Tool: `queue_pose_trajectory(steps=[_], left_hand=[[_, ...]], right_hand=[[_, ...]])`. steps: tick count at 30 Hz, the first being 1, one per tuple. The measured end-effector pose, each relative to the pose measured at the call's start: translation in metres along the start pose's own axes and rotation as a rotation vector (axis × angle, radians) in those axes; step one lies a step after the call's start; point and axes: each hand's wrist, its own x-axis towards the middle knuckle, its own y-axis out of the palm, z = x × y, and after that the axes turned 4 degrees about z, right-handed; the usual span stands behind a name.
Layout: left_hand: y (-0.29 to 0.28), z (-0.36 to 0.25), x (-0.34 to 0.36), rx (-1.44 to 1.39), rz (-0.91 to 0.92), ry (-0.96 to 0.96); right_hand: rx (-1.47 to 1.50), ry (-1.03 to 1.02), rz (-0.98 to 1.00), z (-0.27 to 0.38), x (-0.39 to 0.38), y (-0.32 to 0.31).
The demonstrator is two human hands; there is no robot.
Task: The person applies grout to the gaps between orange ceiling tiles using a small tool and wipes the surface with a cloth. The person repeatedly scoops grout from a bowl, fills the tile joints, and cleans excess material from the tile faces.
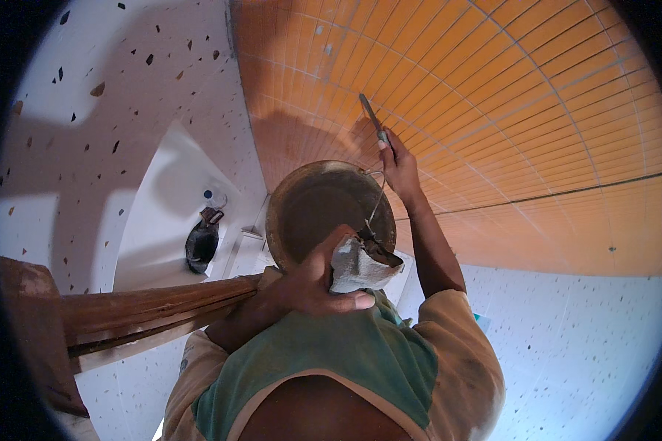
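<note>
My left hand (318, 283) is closed around a grey lump of wet mortar or a mortar-soaked cloth (357, 266); I cannot tell which, because the view is poor here. It sits just below the rim of a round, dirty metal pan (301, 206), which has a thin wire handle (379, 195) on its right side. My right hand (399, 167) is raised and grips a narrow metal scraper with a flat blade (372, 116), with the blade against the wall of small orange tiles (507, 103). At the left, a brown wooden beam (147, 312) runs toward my left arm. Below lie a white speckled floor (581, 345) and a dark bag (201, 242).
</note>
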Motion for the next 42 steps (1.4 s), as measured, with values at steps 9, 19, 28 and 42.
queue_pose_trajectory(steps=[9, 19, 28, 42], left_hand=[[-0.004, 0.012, -0.001, -0.012, 0.012, 0.036], [-0.001, 0.009, 0.000, -0.036, 0.009, 0.037], [-0.002, 0.008, 0.002, 0.015, 0.024, 0.047], [-0.004, 0.011, 0.001, 0.018, 0.029, 0.050]], right_hand=[[0.031, -0.029, 0.020, 0.000, -0.005, 0.018], [0.021, 0.028, 0.052, 0.027, 0.009, -0.011], [-0.208, -0.049, 0.031, 0.053, 0.023, -0.001], [-0.296, 0.041, 0.094, 0.067, 0.034, 0.000]])
